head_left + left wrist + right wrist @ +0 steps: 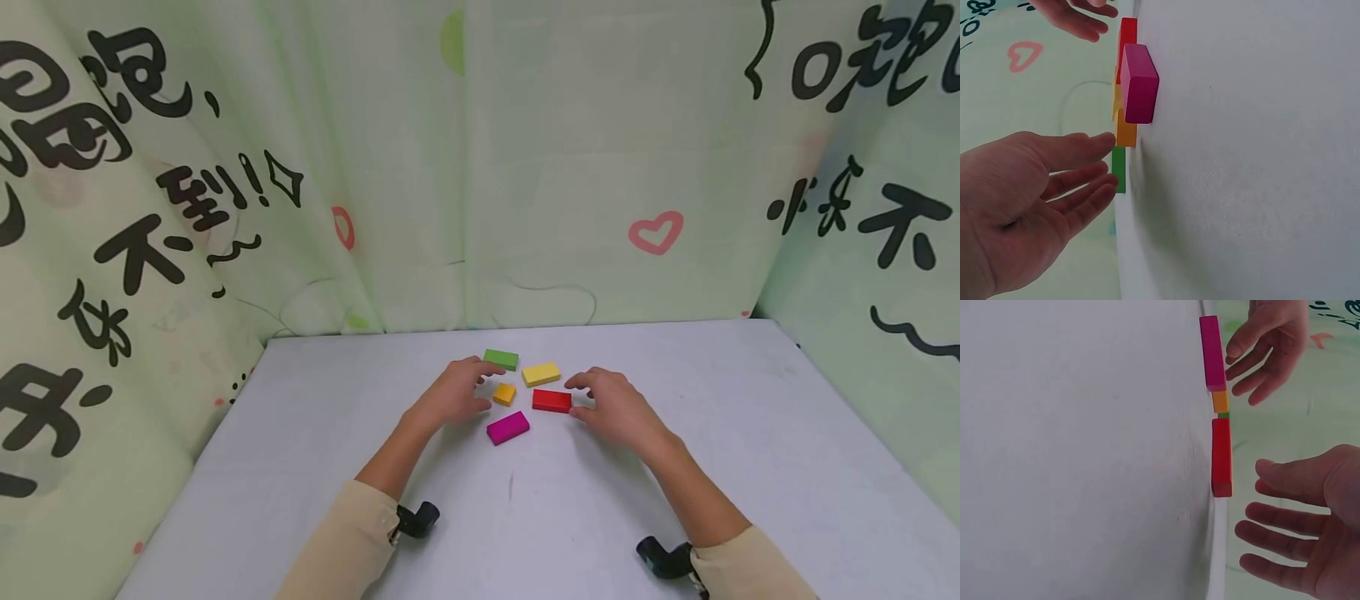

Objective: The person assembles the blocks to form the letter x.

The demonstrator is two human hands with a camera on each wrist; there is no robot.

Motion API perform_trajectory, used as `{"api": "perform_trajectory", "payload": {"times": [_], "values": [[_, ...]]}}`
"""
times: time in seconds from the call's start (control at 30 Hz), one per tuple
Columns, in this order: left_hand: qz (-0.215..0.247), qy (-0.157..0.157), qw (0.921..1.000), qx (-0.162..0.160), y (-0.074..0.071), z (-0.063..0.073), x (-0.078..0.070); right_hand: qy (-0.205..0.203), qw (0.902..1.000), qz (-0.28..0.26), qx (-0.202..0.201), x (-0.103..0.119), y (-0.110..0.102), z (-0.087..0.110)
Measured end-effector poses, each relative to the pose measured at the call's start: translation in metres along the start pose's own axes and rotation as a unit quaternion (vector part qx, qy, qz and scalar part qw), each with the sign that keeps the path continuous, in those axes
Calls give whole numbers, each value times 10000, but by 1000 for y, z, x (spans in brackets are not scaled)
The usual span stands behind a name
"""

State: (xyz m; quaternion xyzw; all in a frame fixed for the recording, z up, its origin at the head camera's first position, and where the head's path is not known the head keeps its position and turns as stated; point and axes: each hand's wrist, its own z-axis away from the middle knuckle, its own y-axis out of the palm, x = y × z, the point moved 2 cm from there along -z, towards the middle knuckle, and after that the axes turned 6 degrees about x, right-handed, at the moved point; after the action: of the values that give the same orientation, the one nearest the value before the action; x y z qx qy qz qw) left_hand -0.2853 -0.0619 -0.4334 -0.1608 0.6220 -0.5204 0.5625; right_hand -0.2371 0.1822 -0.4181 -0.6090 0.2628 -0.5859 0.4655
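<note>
Several coloured blocks lie loosely grouped on the white table. The green block is farthest back, with a yellow block to its right. A small orange block lies in the middle, a red block to its right and a magenta block nearest the front. My left hand hovers left of the group, fingers relaxed near the green and orange blocks and holding nothing. Beside the red block is my right hand, fingers spread and apart from it in the right wrist view.
The white table reaches back to a pale green curtain with black lettering and pink hearts. Curtain also hangs along the left and right sides. Each wrist wears a small black camera.
</note>
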Motion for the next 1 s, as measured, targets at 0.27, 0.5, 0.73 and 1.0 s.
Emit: {"api": "perform_trajectory", "payload": {"times": [0.27, 0.5, 0.73, 1.0], "values": [[179, 145, 9996, 154, 2, -10, 1, -98, 9999, -36, 88, -4, 2, -5], [227, 313, 9990, 224, 3, -17, -1, -70, 9999, -80, 120, -4, 3, -10], [268, 272, 9989, 268, 5, -19, -1, -97, 9995, -244, 190, -4, 6, -15], [161, 377, 9988, 256, 9, -24, -1, -125, 9988, -337, 322, -8, 10, -21]]}}
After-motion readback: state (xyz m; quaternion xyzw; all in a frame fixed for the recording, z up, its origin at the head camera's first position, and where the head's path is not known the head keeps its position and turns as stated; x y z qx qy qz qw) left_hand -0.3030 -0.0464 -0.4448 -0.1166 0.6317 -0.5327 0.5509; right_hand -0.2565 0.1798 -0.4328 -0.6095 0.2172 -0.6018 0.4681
